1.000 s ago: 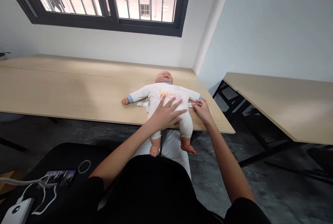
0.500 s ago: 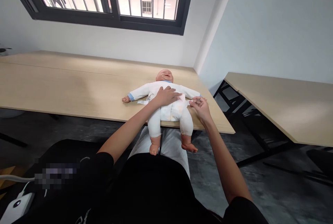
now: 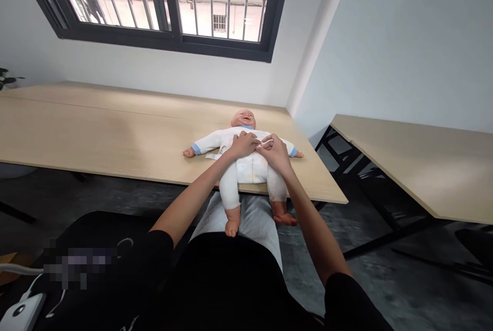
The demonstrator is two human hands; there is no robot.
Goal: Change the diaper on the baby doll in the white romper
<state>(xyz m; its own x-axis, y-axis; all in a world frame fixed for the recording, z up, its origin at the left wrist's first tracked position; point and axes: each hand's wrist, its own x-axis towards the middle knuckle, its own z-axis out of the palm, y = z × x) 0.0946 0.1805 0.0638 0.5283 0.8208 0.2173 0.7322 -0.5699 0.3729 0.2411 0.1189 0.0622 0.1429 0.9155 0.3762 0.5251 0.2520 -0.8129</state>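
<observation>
A baby training doll (image 3: 246,167) lies on its back on a light wood worktop (image 3: 115,136), near the worktop's front edge and just right of the frame's centre. It wears a white long-sleeved suit (image 3: 250,169) with blue cuffs, its arms spread to either side. Its head (image 3: 243,119) points away from the person, and its legs reach past the front edge, so the bare feet (image 3: 232,227) hang over the person's lap. A white strap (image 3: 213,156) sticks out from the suit on the left of the frame and lies flat on the worktop. The left hand (image 3: 242,145) rests open and palm down on the doll's chest, not gripping anything that shows. The right hand (image 3: 274,150) sits just beside it on the front of the suit, its fingers (image 3: 267,141) curled and bunched together; whether they pinch anything is too small to tell. The two hands nearly touch. A second worktop (image 3: 408,167) on black metal legs stands at the right, apart from the first. A barred window (image 3: 165,7) fills the upper part of the frame, and a white power bank (image 3: 18,313) with a cable sits at the lower left.
</observation>
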